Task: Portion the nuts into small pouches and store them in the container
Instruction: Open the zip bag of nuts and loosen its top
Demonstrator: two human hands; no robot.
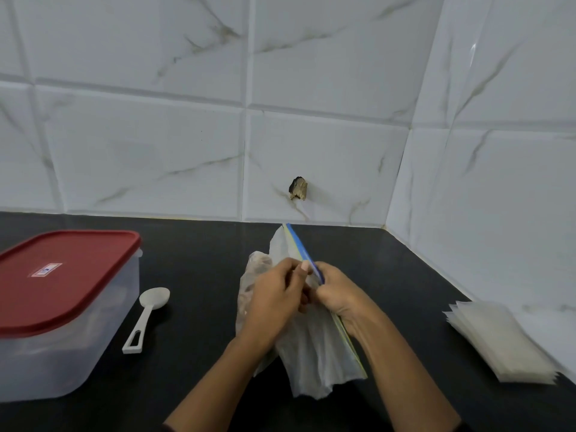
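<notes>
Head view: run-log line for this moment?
step: at zip seal of nut bag | left hand: pinches seal | right hand: pinches seal | container: lid on | spoon, small pouches: lying untouched

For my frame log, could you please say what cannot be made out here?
Head view:
Nuts in the zip bag: mostly hidden by the left hand and cloudy plastic.
Zip seal: partly under the right hand; state unclear.
Container: cut by left edge; contents blurred.
Lid label: too small.
</notes>
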